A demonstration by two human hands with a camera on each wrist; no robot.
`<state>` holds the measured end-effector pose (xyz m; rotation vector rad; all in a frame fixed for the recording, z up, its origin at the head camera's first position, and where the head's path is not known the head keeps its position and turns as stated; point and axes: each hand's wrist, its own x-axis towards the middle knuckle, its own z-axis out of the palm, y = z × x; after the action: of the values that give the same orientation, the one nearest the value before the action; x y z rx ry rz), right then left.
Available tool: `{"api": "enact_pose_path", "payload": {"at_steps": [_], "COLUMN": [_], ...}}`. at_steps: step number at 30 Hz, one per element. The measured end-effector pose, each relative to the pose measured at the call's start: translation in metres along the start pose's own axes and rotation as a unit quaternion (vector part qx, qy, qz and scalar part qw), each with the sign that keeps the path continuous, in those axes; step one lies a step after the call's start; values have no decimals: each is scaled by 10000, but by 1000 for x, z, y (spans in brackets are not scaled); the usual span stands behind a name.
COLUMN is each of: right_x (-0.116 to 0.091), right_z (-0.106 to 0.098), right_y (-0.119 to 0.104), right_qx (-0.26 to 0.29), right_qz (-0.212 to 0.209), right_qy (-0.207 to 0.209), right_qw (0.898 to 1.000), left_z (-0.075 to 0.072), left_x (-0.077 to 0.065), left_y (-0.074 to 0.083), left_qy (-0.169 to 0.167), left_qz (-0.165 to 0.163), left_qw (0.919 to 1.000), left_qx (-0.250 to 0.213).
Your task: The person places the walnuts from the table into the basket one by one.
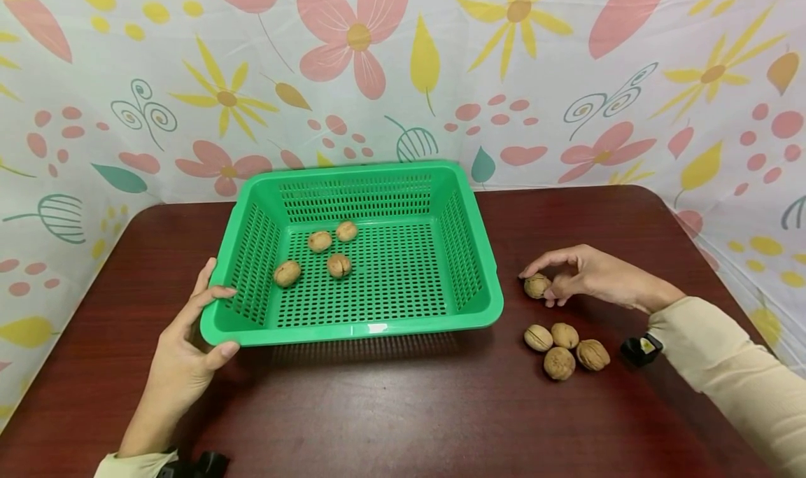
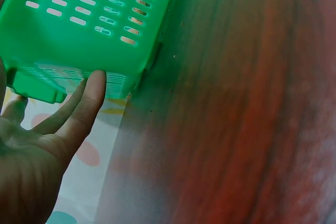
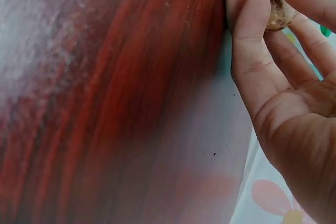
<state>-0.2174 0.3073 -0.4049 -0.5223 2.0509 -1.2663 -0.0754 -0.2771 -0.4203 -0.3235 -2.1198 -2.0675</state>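
**A:** What are the fingers doing?

**B:** Those of the right hand (image 1: 582, 278) pinch a round, light-brown, ridge-shelled walnut (image 1: 536, 286), with the thumb on the near side. Those of the left hand (image 1: 182, 352) hold the near left corner of a green, rectangular plastic basket with slotted walls (image 1: 434, 327): the thumb is at the front rim, the other fingers at the left rim.

**A:** Does the pinched walnut touch the surface below?

**B:** The fingers cover part of it, so I cannot be sure whether it touches the glossy, dark red-brown wooden desk (image 1: 390, 408). It is just beyond the basket's right side.

**A:** What lies around the hands?

**B:** Just nearer the viewer than the pinched walnut, four more tan, rounded walnuts (image 1: 559, 364) sit in a close cluster on the desk. Inside the basket, another four brown walnuts (image 1: 338, 266) lie on its slotted floor, all in the left half.

**A:** And farther out?

**B:** Cream-coloured fabric sleeves (image 1: 724, 359) cover both forearms, and a small black device (image 1: 641, 350) shows at the right wrist. Behind the desk hangs a white cloth printed with pink, yellow and teal flowers and leaves (image 1: 403, 65).
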Motion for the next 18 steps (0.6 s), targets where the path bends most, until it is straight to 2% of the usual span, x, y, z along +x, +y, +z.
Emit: {"api": "enact_pose_path", "payload": {"at_steps": [9, 18], "right_x": [-2, -7], "right_z": [-1, -10], "right_y": [-10, -46], "right_qx": [8, -277], "right_qz": [-340, -777], "right_qy": [241, 604], "right_qw": [9991, 9948], "left_z": [-1, -1], "left_x": [-1, -1], "left_y": [-1, -1], "left_qy": [-33, -29], "left_qz": [5, -8], "left_qw": [10000, 10000], "left_qx": [40, 23]}}
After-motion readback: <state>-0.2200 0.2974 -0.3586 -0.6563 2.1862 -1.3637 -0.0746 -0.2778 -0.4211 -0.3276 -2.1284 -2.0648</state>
